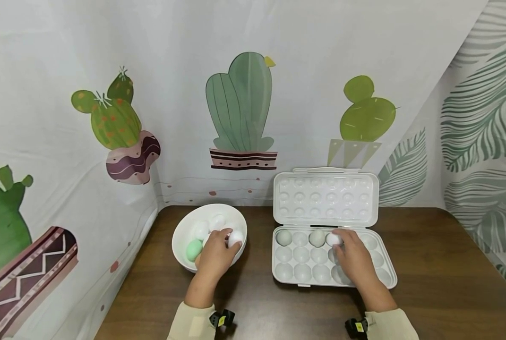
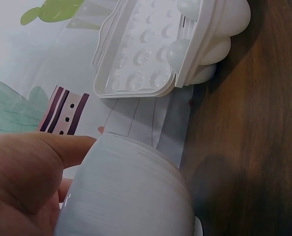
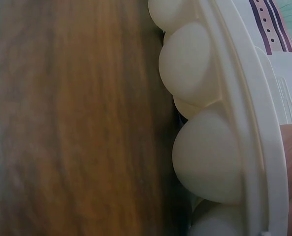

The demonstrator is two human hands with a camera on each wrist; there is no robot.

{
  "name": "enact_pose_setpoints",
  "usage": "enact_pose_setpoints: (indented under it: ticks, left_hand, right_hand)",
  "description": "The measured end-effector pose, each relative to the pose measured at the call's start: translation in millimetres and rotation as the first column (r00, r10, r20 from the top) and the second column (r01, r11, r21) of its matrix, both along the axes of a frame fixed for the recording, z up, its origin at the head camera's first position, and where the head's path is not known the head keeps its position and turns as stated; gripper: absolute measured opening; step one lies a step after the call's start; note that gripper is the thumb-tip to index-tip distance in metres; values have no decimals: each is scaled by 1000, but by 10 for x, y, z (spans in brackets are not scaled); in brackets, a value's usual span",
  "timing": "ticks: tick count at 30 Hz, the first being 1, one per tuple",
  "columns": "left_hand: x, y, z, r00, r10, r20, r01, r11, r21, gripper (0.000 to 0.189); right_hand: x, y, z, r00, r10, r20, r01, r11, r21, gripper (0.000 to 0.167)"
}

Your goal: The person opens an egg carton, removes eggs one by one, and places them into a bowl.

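A white bowl on the left holds several eggs, among them a green egg and white ones. Inside its right side, my left hand pinches a white egg between thumb and fingers. On the right lies a white plastic egg box with its lid raised. Two pale grey-green eggs, one in the back left corner and another further right, sit in its back row. My right hand holds a white egg at that row, covering several cups behind the fingers.
The egg box's lid stands upright near the cloth backdrop printed with cacti. Brown wooden table shows between the bowl and the box and in front of them. Each wrist wears a small black camera.
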State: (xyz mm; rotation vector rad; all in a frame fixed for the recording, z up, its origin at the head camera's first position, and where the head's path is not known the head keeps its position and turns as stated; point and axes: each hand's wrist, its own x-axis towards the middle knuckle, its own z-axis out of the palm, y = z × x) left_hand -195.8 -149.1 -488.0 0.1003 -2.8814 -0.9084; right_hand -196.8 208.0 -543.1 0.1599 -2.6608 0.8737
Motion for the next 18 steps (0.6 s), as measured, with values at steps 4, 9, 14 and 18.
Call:
enact_pose_setpoints:
  ticks: [4, 9, 14, 18]
  left_hand:
    - [-6, -10, 15, 1000, 6, 18, -7, 1000, 22, 44]
    - [-9, -23, 17, 1000, 6, 10, -7, 998, 67, 37]
    - [-2, -38, 4, 999, -4, -36, 7, 997, 83, 34]
    - [-12, -50, 9, 998, -9, -64, 15, 996, 89, 33]
  right_hand:
    - [-3, 4, -2, 1000, -5, 11, 5, 1000, -1, 41]
    - [-4, 16, -20, 1000, -10, 8, 10, 1000, -9, 42]
    - [11, 19, -13, 1000, -12, -12, 12, 1000, -14, 42]
    - [14, 22, 11, 1000, -14, -28, 13, 1000, -21, 41]
